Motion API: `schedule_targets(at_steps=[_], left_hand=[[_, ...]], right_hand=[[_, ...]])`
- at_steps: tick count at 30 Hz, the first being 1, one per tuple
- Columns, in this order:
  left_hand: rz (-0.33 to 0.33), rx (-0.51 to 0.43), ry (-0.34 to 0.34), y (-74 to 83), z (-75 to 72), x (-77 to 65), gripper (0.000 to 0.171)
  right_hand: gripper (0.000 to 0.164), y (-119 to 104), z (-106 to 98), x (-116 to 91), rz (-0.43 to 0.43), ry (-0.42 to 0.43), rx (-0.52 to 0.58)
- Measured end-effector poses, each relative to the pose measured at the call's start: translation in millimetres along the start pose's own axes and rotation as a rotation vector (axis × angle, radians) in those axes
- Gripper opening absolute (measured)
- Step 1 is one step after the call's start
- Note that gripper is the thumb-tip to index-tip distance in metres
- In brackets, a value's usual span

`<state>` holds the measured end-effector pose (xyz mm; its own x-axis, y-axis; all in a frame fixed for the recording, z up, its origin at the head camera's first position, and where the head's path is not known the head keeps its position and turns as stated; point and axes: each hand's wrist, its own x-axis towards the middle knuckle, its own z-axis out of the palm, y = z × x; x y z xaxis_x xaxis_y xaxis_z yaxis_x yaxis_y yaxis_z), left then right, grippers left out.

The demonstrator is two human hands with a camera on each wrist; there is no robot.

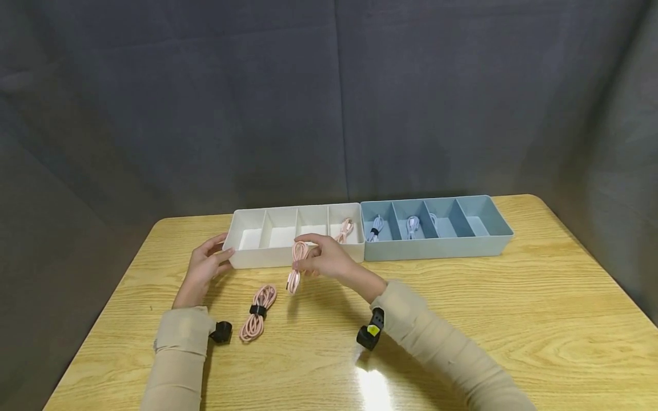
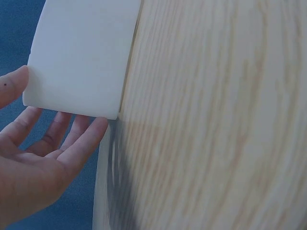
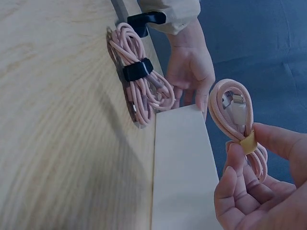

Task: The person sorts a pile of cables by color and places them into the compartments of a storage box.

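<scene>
My right hand (image 1: 324,260) pinches a coiled pink charging cable (image 3: 229,112) between thumb and fingers at its yellow strap. The cable is in front of a white divided box (image 1: 267,258), and its metal plug shows inside the loop in the right wrist view. My left hand (image 1: 204,265) holds the left end of that box, thumb at the rim and fingers around the end. Another coiled pink cable (image 1: 252,326), bound with a black strap, lies on the table between my forearms. A pink cable (image 1: 345,229) sits in the white box's rightmost compartment.
A blue divided box (image 1: 437,249) stands against the white box's right end. Its left compartments hold pale coiled cables, such as a black-strapped cable (image 1: 377,227) and a cable (image 1: 413,226) beside it. Dark cloth (image 1: 257,114) hangs behind the wooden table (image 1: 540,297).
</scene>
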<state>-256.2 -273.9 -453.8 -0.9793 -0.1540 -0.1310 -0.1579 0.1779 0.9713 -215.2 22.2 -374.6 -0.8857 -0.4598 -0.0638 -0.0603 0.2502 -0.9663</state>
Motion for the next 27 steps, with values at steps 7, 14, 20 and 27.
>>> schedule_targets(at_steps=[7, 14, 20, 27], left_hand=[[0.006, -0.012, -0.010, -1.8, -0.8, 2.1, 0.056], [0.001, -0.005, -0.013, -1.9, -1.1, 0.6, 0.058], [0.005, 0.002, -0.008, -0.9, -0.3, -0.1, 0.057], [-0.002, -0.022, 0.009, -3.4, -1.3, 3.7, 0.057]], right_hand=[[0.056, -4, -7, 9, 0.005, 0.010, -0.018], [0.056, -11, -17, 20, 0.005, 0.019, -0.048], [0.057, -15, -30, 32, 0.043, 0.042, -0.054], [0.056, -17, -46, 43, 0.057, 0.078, -0.052]])
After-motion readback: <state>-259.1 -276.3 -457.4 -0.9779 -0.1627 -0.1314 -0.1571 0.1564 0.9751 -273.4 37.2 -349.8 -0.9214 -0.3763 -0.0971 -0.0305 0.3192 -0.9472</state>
